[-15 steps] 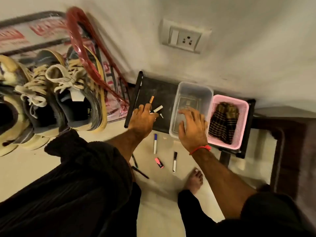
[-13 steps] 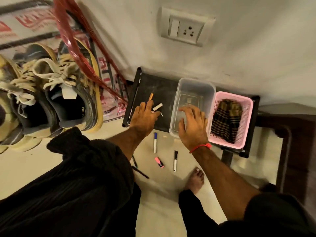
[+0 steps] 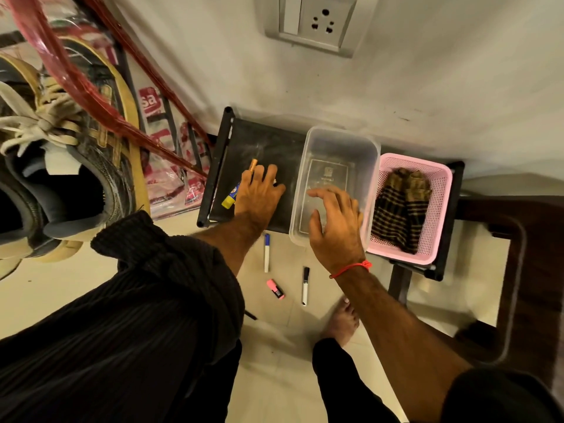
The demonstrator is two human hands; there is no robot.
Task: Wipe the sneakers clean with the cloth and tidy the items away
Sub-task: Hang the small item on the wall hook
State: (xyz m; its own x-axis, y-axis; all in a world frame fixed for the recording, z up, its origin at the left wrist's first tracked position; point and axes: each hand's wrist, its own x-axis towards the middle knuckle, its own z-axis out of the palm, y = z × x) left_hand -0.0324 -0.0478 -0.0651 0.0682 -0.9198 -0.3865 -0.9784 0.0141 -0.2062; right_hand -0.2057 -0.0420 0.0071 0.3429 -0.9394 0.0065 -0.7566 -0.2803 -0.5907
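1. the sneakers (image 3: 70, 166) sit at the far left on a rack, laces up, beside a red hoop (image 3: 91, 96) leaning on the wall.
2. the cloth (image 3: 403, 206), dark plaid, lies bunched inside the pink basket (image 3: 439, 227) at the right end of the low black tabletop (image 3: 265, 148).
3. a clear plastic box (image 3: 363, 148) stands just left of the basket, touching it, with nothing loose showing inside.
4. the right hand (image 3: 335, 227), a red thread at its wrist, hangs over the near part of that box with fingers spread and loose, grasping nothing.
5. the left hand (image 3: 259, 199) lies palm down on the tabletop, fingers curled over an orange pen (image 3: 252, 166); i cannot tell whether it has actually gripped it.
6. a yellow and blue glue stick (image 3: 230, 198) lies just beside that hand on the tabletop.
7. on the floor below lie a blue-capped marker (image 3: 267, 253), a black-capped marker (image 3: 305, 285) and a pink highlighter (image 3: 276, 289), near one another but apart.
8. a bare foot (image 3: 341, 322) stands on the floor tiles close to the black-capped marker.
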